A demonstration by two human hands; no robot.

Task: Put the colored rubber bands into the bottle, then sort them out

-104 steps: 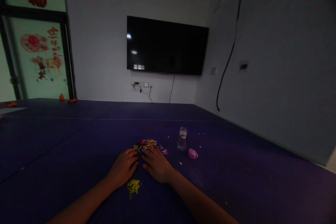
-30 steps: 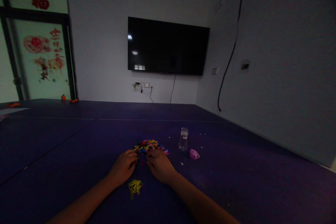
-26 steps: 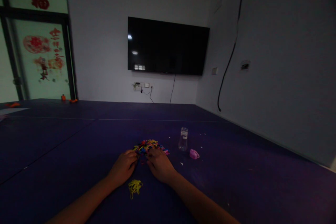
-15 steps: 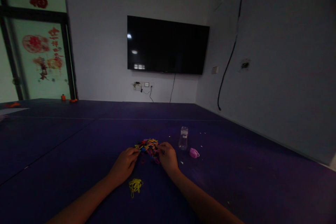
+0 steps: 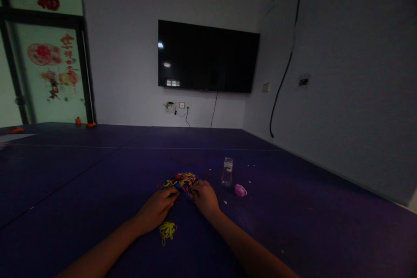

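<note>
A heap of colourful rubber bands (image 5: 180, 179), mixed red, yellow, pink and blue, lies on the dark purple surface in front of me. At its near left edge is my left hand (image 5: 157, 209), thumb and fingers drawn together; the fingertips are too dark to show what is between them. My right hand (image 5: 206, 200) has curled fingers pinched on rubber bands at the heap's right side. Closer to me, beside the left wrist, rests a small separate bunch of yellow rubber bands (image 5: 167, 231).
Right of the heap stands a clear open bottle (image 5: 227, 173), with a pink cap (image 5: 240, 190) beside it. Small white scraps (image 5: 225, 202) dot the purple surface (image 5: 293, 226). A television (image 5: 208, 56) hangs on the far wall, and a black cable (image 5: 282, 84) hangs at right.
My left hand has shifted slightly right and nearer, along the heap's front edge. The right hand has moved a little left and nearer. More bands show at the heap's left edge.
</note>
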